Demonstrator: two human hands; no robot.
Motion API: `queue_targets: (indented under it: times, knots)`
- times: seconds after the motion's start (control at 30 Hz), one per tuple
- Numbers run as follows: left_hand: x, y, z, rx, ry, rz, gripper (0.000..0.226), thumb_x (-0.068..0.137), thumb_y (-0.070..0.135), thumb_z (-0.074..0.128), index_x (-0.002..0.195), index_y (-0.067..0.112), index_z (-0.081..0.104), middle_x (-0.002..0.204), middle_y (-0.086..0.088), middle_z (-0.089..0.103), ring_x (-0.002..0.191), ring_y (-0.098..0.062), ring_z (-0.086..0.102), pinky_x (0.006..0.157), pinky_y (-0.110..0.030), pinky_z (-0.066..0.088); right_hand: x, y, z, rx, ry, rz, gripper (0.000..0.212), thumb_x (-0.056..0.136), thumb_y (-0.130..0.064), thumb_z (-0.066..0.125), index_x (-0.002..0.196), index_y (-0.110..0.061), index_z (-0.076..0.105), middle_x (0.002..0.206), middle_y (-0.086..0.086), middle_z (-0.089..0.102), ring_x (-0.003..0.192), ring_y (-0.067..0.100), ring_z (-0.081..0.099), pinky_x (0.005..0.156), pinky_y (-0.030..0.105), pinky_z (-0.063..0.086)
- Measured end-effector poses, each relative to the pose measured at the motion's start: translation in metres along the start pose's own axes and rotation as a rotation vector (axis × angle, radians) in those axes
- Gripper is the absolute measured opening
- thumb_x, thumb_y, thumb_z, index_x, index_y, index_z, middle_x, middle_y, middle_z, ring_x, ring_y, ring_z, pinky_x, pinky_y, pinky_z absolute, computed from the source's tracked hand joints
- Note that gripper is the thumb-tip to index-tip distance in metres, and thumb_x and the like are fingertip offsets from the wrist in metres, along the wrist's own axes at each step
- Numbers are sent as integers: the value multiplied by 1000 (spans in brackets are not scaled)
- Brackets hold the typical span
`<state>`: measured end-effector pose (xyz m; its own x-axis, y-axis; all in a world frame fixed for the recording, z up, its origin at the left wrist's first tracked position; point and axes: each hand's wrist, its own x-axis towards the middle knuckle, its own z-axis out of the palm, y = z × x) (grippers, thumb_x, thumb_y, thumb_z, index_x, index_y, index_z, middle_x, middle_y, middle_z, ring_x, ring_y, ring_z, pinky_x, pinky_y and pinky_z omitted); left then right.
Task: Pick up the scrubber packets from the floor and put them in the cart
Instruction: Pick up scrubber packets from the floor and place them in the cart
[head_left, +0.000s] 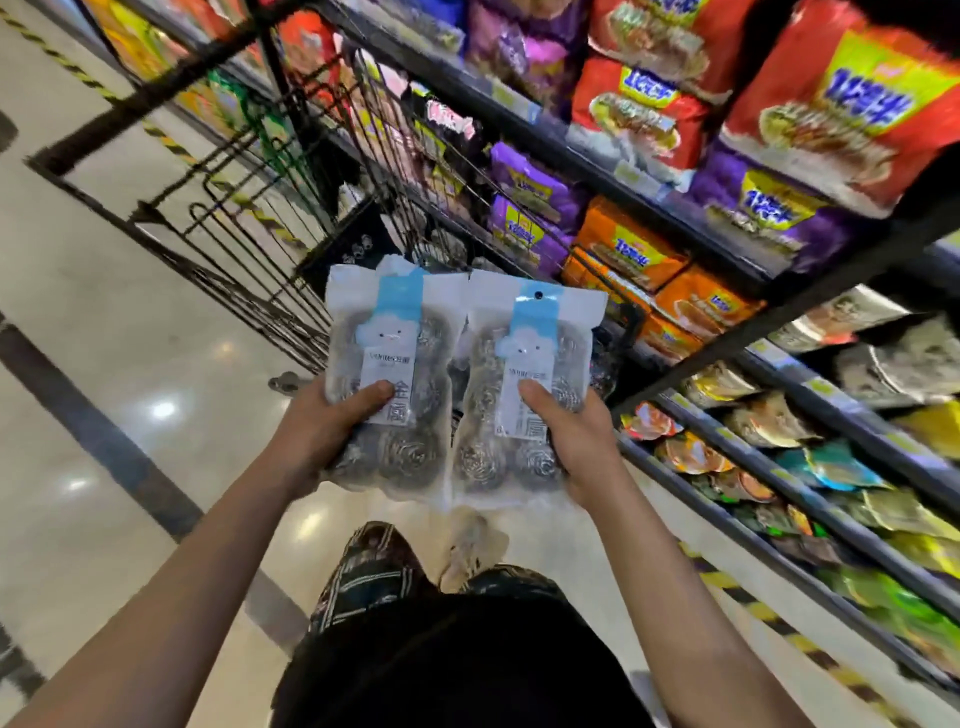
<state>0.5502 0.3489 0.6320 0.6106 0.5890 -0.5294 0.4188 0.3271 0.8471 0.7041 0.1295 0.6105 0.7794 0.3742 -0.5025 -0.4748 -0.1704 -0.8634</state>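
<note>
I hold two clear scrubber packets side by side at chest height, each with steel-wool balls and a blue-and-white label. My left hand (324, 426) grips the left packet (392, 384), thumb on its label. My right hand (574, 441) grips the right packet (524, 395) the same way. Just beyond the packets stands the black wire cart (244, 234). Its basket holds more scrubber packets (358, 249), partly hidden behind the ones in my hands.
Shelves (675, 208) packed with noodle and snack bags run along the right side, close to the cart. Glossy tiled floor (104, 364) with dark stripes and yellow-black tape spreads to the left. My legs and a light shoe (467, 551) show below.
</note>
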Motion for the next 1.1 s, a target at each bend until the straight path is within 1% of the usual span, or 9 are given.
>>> queue_targets:
  times: [0.1, 0.37, 0.47, 0.53, 0.67, 0.77, 0.9, 1.03, 1.1]
  knots:
    - [33, 16, 9, 34, -67, -13, 9, 93, 14, 73, 101, 16, 69, 74, 7, 79, 61, -10, 75, 51, -21, 57, 17, -5, -1, 39, 53, 31, 43, 94, -22, 80, 135, -20, 68, 121, -2, 80, 112, 21, 76, 103, 52, 58]
    - [132, 45, 25, 113, -269, -65, 12, 94, 13, 72, 105, 18, 74, 95, 0, 82, 83, -18, 79, 65, -29, 63, 62, -4, 10, 121, 262, 79, 40, 88, -29, 85, 125, -27, 71, 118, -4, 80, 110, 21, 77, 101, 50, 59]
    - [172, 47, 28, 144, -313, -79, 16, 94, 14, 73, 109, 17, 74, 95, 2, 82, 85, -17, 79, 65, -28, 62, 74, 0, 15, 135, 353, 84, 36, 92, -22, 82, 126, -23, 72, 118, -2, 80, 107, 20, 78, 97, 47, 62]
    - [199, 47, 29, 184, -320, -100, 24, 92, 17, 76, 115, 15, 73, 95, 2, 82, 85, -18, 79, 70, -34, 64, 82, 5, 18, 134, 408, 114, 43, 91, -23, 83, 132, -17, 70, 119, 1, 80, 106, 21, 78, 98, 49, 62]
    - [246, 41, 33, 292, -381, -126, 40, 87, 28, 82, 124, 17, 72, 106, -5, 80, 92, -29, 78, 83, -55, 63, 106, 25, 18, 156, 544, 175, 49, 82, -28, 90, 126, -13, 74, 115, 3, 81, 102, 23, 79, 96, 53, 62]
    - [274, 29, 40, 375, -382, -114, 38, 87, 29, 82, 121, 14, 72, 104, -3, 80, 85, -20, 79, 78, -44, 65, 126, 37, 15, 160, 603, 171, 39, 87, -22, 87, 122, -12, 74, 109, 0, 82, 97, 19, 80, 91, 48, 64]
    - [301, 4, 60, 477, -408, -166, 16, 92, 26, 78, 96, 31, 63, 84, 17, 75, 61, 5, 71, 55, -17, 58, 158, 58, 8, 114, 613, 188, 37, 87, -23, 86, 121, -14, 75, 110, -1, 82, 99, 18, 80, 88, 42, 64]
    - [323, -30, 84, 552, -428, -204, 28, 92, 29, 77, 113, 24, 59, 105, 6, 72, 72, 4, 71, 52, -18, 56, 195, 97, -1, 30, 548, 255, 60, 74, -41, 92, 125, -15, 74, 113, 0, 82, 102, 22, 80, 93, 49, 63]
    - [328, -46, 95, 566, -428, -229, 46, 93, 33, 75, 132, 18, 54, 109, 8, 65, 82, -7, 67, 54, -23, 55, 209, 111, -3, 27, 520, 282, 52, 77, -38, 91, 121, -17, 75, 112, 0, 82, 101, 21, 80, 93, 47, 63]
